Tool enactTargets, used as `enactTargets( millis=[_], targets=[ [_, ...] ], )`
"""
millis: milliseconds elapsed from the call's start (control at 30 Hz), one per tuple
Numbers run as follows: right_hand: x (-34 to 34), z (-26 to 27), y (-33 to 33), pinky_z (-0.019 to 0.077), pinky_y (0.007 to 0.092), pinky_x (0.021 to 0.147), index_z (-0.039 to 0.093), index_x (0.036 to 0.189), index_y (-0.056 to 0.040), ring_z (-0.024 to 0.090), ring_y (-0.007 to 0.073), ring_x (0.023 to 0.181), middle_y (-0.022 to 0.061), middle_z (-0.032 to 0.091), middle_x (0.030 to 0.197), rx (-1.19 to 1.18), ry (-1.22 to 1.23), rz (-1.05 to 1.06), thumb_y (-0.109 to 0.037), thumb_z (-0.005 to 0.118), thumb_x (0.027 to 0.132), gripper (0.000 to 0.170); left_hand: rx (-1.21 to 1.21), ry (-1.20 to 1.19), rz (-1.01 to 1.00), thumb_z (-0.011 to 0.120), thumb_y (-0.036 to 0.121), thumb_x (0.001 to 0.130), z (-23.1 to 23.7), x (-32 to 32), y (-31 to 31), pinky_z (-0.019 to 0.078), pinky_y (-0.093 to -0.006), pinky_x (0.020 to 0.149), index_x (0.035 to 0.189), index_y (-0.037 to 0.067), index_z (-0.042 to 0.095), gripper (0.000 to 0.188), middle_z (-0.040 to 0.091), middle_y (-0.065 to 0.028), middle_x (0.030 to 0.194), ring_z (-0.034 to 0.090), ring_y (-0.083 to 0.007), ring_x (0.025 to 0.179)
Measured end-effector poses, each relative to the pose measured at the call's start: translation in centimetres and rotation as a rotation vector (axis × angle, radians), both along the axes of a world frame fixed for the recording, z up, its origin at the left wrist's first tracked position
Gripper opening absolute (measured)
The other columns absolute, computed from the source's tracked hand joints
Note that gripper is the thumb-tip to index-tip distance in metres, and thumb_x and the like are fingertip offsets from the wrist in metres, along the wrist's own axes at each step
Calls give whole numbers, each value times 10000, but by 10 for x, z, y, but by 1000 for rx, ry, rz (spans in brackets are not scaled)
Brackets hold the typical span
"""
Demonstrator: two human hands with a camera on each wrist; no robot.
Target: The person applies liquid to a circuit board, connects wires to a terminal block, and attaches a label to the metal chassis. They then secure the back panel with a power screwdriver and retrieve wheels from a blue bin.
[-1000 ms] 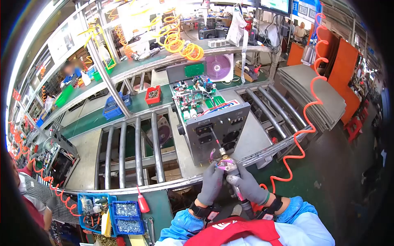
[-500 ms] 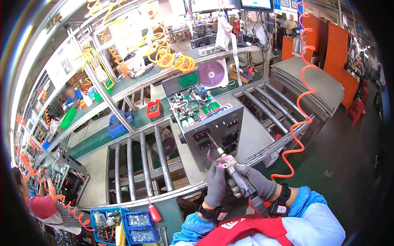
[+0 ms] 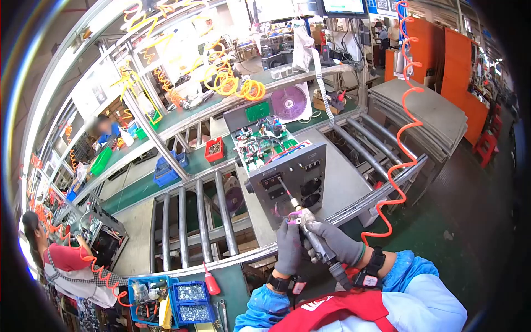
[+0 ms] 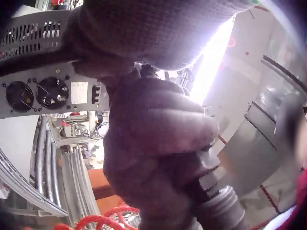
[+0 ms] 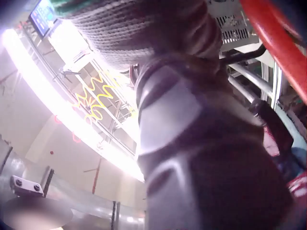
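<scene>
A grey metal power unit (image 3: 293, 191) with its electronics exposed on top stands on the conveyor, its dark panel turned toward me. My gloved right hand (image 3: 342, 243) grips the body of a pneumatic screwdriver (image 3: 322, 246). The long bit (image 3: 289, 193) reaches a black socket block (image 3: 272, 182) at the panel's upper left. My gloved left hand (image 3: 289, 247) holds the driver's front end beside some pink wrapping (image 3: 298, 216). Grey glove fingers (image 4: 153, 120) curl round the tool in the left wrist view. The right wrist view is filled mostly by a dark glove (image 5: 192, 134).
Metal rollers (image 3: 202, 221) lie left of the unit. Blue bins of screws (image 3: 193, 303), a red squeeze bottle (image 3: 211, 283) and wrenches sit at the near left. A coiled red air hose (image 3: 381, 213) hangs at right. Another person (image 3: 69, 260) works at far left.
The head view has shifted, bringing the person at far left further into sight. Both hands stay on the screwdriver, its bit still at the panel's socket block.
</scene>
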State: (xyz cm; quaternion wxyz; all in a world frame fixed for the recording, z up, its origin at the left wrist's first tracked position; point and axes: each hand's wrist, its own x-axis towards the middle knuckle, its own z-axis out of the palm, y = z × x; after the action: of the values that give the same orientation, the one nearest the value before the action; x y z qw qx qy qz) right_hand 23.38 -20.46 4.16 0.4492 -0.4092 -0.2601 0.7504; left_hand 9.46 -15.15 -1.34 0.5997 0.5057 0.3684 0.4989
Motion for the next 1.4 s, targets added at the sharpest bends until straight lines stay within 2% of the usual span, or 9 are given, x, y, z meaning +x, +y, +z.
enactTargets(
  millis=[133,200,300,400,700,933,1067,1167,1400],
  targets=[
    [12,1,-19,552,329,503,408,1343,-138,603,166,605,81,573,835,40,-139,68,-282,490,1013,369,-162,-122,104,462,385,1044,17,-16,32,368,-237,470,1183,28,616,413,690,-85,866,462,-52,534],
    [19,-2,-30,555,331,532,335,1442,-164,602,166,653,87,563,862,20,-137,147,-279,504,1002,485,-137,-207,38,467,429,1036,16,-27,56,323,-199,419,1350,26,501,513,701,-156,1057,399,-40,488],
    [23,-8,-41,563,335,549,229,1532,-174,618,178,684,106,579,891,-45,-121,217,-317,533,983,643,-179,-172,32,510,278,1025,26,-27,64,288,-198,401,1204,46,601,306,714,-116,935,379,-19,462],
    [32,-9,-43,563,340,549,228,1531,-162,616,182,666,110,582,882,11,-105,289,-304,540,982,647,-250,-324,108,561,134,988,-3,-39,88,280,-193,403,1191,41,600,226,698,-109,932,373,-19,472],
    [18,-6,-8,550,326,514,293,1485,-149,599,164,633,85,571,855,132,-163,114,-230,521,984,556,-457,-419,30,534,341,997,-15,-29,46,269,-211,413,945,119,581,233,531,8,717,369,-70,488],
    [10,-10,7,548,308,507,340,1443,-117,604,158,646,80,592,876,143,-152,90,-242,527,974,521,-267,-225,-45,494,371,1012,10,-18,7,282,-214,429,981,98,592,292,436,49,698,382,-53,507],
    [6,-16,10,545,290,503,399,1383,-103,613,144,643,75,628,903,182,-167,78,-241,534,967,459,-289,-176,-25,477,422,999,1,-10,2,280,-197,426,1090,104,615,358,485,70,674,389,-42,495],
    [1,-11,10,533,294,493,314,1481,-140,597,145,623,73,611,862,188,-140,94,-225,540,974,562,-263,-195,-45,509,403,997,13,-8,-4,334,-204,419,1025,82,625,342,552,33,683,468,-52,489],
    [-7,-8,7,541,288,504,482,1304,-109,614,149,609,82,646,848,101,-2,63,-363,489,1004,394,-272,-202,-57,560,297,1001,17,-14,-4,378,-209,505,1146,58,630,289,530,57,737,470,-34,595]
  ],
)
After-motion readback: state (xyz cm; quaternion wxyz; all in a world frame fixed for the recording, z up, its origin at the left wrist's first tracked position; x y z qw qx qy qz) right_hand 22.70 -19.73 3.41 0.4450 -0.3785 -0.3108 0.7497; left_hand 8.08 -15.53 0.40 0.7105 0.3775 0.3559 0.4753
